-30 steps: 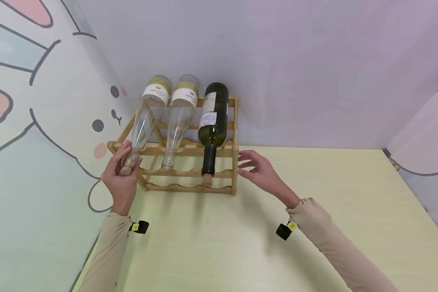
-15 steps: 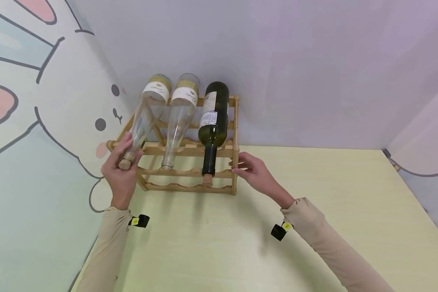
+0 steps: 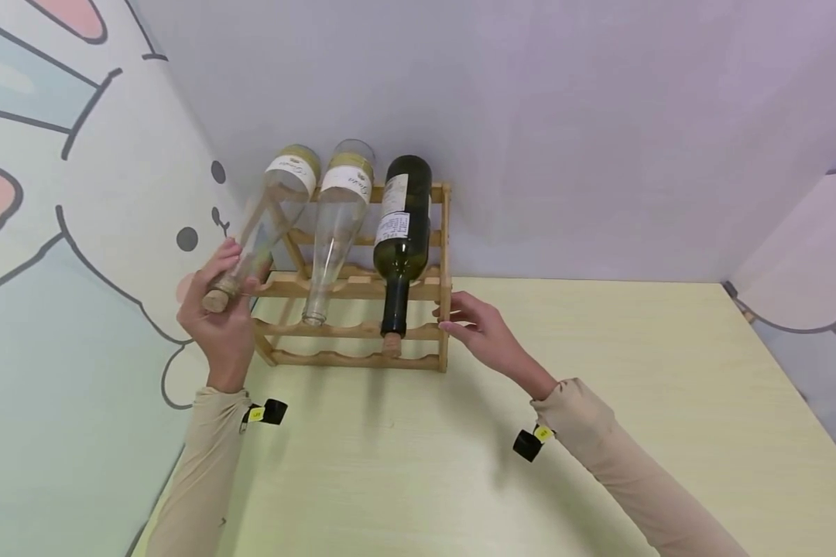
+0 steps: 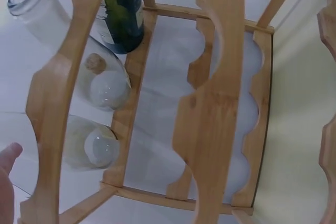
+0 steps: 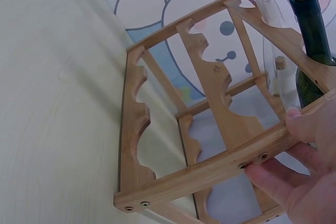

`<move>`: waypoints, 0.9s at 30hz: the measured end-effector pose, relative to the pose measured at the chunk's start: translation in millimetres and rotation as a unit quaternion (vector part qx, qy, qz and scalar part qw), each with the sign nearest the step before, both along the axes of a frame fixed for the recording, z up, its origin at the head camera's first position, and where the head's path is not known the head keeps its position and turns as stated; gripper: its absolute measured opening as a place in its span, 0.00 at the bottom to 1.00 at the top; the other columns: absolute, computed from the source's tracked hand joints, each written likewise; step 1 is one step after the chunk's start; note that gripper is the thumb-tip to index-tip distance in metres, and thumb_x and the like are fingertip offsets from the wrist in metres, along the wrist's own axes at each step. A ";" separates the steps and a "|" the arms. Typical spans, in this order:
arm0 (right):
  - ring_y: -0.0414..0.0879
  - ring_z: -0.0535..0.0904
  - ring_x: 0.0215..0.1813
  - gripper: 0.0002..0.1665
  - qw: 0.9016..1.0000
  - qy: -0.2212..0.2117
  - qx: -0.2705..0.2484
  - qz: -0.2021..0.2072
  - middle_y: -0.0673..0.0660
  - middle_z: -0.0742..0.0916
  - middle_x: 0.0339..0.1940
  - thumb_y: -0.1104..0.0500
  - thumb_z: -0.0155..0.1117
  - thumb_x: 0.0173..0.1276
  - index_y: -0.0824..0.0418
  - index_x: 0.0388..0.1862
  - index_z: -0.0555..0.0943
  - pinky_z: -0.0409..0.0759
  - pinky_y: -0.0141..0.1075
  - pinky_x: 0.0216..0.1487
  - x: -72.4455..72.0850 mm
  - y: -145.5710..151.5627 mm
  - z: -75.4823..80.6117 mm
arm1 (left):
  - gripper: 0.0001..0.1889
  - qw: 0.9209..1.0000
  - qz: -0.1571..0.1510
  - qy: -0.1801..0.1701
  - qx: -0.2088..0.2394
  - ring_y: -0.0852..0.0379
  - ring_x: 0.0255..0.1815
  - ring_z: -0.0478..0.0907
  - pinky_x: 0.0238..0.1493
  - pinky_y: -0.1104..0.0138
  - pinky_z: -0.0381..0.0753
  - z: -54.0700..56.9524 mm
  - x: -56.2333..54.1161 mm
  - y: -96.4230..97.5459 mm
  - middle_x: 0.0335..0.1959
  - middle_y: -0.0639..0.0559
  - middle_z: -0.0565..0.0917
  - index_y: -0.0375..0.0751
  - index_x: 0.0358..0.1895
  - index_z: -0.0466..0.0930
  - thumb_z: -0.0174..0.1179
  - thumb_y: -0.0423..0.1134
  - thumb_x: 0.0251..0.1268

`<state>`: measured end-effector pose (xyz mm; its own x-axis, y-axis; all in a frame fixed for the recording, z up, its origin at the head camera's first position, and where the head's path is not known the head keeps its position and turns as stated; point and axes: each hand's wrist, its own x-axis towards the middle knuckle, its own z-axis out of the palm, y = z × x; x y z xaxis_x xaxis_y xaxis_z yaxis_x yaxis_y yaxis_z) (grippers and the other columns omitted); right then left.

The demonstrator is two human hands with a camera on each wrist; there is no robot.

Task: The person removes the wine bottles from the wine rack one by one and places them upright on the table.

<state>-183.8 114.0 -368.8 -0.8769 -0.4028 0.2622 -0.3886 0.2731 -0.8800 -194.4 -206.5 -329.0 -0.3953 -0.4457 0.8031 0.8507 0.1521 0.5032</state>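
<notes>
In the head view, my left hand [image 3: 219, 329] grips the neck of a clear wine bottle [image 3: 282, 203] with a cork in its mouth. The bottle leans at the left end of the wooden wine rack [image 3: 418, 291], its neck raised off the front bar. Beside it lies a second clear bottle [image 3: 337, 220], open at the mouth; a cork [image 4: 95, 63] shows through its glass. A dark green wine bottle [image 3: 404, 247] with a cork rests to the right. My right hand [image 3: 484, 329] holds the rack's right upright, thumb in front and fingers behind, seen in the right wrist view.
The rack stands on a pale wooden table [image 3: 599, 348] against a plain grey wall [image 3: 564, 155]. Close on the left is a wall with a cartoon rabbit print [image 3: 139, 201]. Lower rack tiers show scalloped bars [image 5: 142, 124].
My left hand has drawn the corked clear bottle's neck left and upward, away from the front bar. My right hand has moved left and taken hold of the rack's upright.
</notes>
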 end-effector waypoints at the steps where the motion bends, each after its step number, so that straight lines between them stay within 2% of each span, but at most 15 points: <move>1: 0.58 0.79 0.53 0.17 1.000 0.001 -0.001 -0.001 0.68 0.82 0.48 0.70 0.57 0.67 0.68 0.55 0.73 0.77 0.49 0.54 -0.1 0.3 -0.5 | 0.18 1.000 0.004 0.005 0.005 0.40 0.52 0.78 0.61 0.50 0.69 1.7 0.2 0.9 0.39 0.36 0.84 0.17 0.36 0.77 0.73 0.29 0.46; 6: 0.57 0.79 0.52 0.17 1.000 0.009 -0.002 -0.001 0.68 0.82 0.48 0.70 0.57 0.67 0.69 0.55 0.74 0.77 0.48 0.54 -0.4 0.4 -0.7 | 0.14 0.998 -0.006 0.032 0.049 0.39 0.49 0.79 0.59 0.50 0.72 8.3 2.6 3.5 0.37 0.33 0.84 0.16 0.35 0.76 0.70 0.19 0.43; 10: 0.58 0.79 0.52 0.16 1.000 0.009 -0.004 -0.002 0.68 0.82 0.48 0.70 0.57 0.67 0.69 0.54 0.74 0.78 0.48 0.54 0.1 -0.4 -0.6 | 0.14 0.995 -0.027 0.046 0.078 0.38 0.48 0.79 0.57 0.51 0.74 14.7 5.3 3.4 0.36 0.31 0.83 0.15 0.34 0.75 0.67 0.14 0.41; 13: 0.59 0.80 0.51 0.16 1.000 0.006 -0.009 -0.002 0.69 0.82 0.48 0.71 0.58 0.67 0.69 0.54 0.75 0.78 0.48 0.53 0.9 -1.0 -1.1 | 0.14 0.994 -0.031 0.051 0.087 0.38 0.48 0.79 0.55 0.52 0.75 19.9 8.2 2.1 0.36 0.30 0.82 0.15 0.34 0.74 0.66 0.13 0.41; 22: 0.59 0.80 0.50 0.16 1.000 0.017 -0.012 0.003 0.67 0.83 0.47 0.71 0.58 0.66 0.70 0.54 0.75 0.79 0.45 0.52 1.3 -2.7 -3.5 | 0.17 0.989 -0.074 0.065 0.114 0.35 0.47 0.79 0.58 0.50 0.73 38.4 25.4 -6.7 0.36 0.26 0.80 0.14 0.34 0.73 0.69 0.15 0.37; 27: 0.61 0.80 0.50 0.17 1.000 0.019 -0.015 -0.001 0.69 0.82 0.47 0.71 0.58 0.66 0.70 0.54 0.74 0.79 0.46 0.52 1.9 -1.5 -2.5 | 0.20 0.986 -0.083 0.072 0.126 0.36 0.44 0.80 0.58 0.50 0.72 50.1 29.9 -6.8 0.35 0.25 0.80 0.14 0.33 0.71 0.72 0.16 0.34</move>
<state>-181.9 112.5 -371.2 -0.8668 -0.3930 0.3069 -0.4212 0.2475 -0.8726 -164.6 -213.3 -278.9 -0.3694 -0.5761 0.7291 0.9189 -0.1098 0.3788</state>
